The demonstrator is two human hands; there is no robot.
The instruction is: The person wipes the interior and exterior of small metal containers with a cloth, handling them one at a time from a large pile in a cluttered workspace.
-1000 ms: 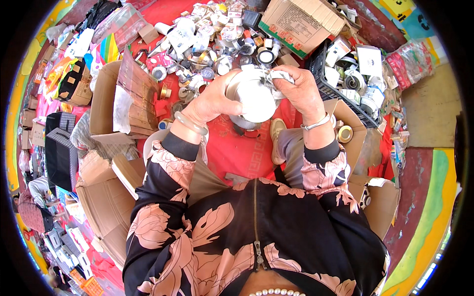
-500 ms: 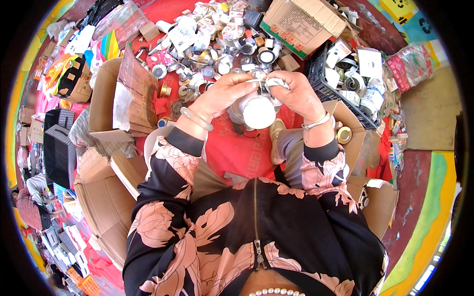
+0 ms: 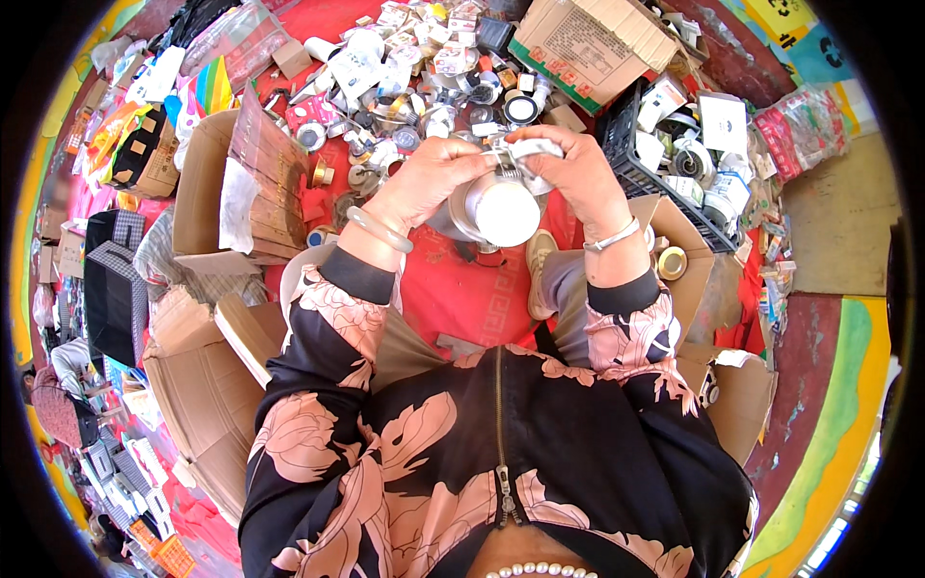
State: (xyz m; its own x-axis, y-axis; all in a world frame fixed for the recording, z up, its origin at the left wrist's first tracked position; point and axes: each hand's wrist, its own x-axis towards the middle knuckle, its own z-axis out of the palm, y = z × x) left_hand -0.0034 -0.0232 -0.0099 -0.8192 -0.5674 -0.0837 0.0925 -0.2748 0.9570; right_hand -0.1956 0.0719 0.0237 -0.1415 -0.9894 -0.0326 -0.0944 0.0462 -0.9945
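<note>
A round lamp with a bright white face (image 3: pixel 508 214) and a silvery metal body hangs between my hands, over the red floor covering. My left hand (image 3: pixel 430 181) is closed, its thumb and fingers pinching the lamp's upper end from the left. From the other side my right hand (image 3: pixel 578 173) grips the same end. A curved whitish strip (image 3: pixel 536 148) lies between its thumb and fingers; whether that is cable or part of the lamp I cannot make out. Fingers cover the spot where the pieces meet.
Beyond my hands spreads a heap of lamps and small fittings (image 3: pixel 409 135). A black plastic crate (image 3: pixel 617 154) full of fittings stands right, below a tilted carton (image 3: pixel 588 53). Open cardboard boxes flank my legs, one at left (image 3: pixel 202 193), another nearer (image 3: pixel 198 395).
The lamp has turned a little, showing more of its silvery body on the left. The whitish strip at my right fingers now shows as a smoother curve. Both hands have shifted slightly.
</note>
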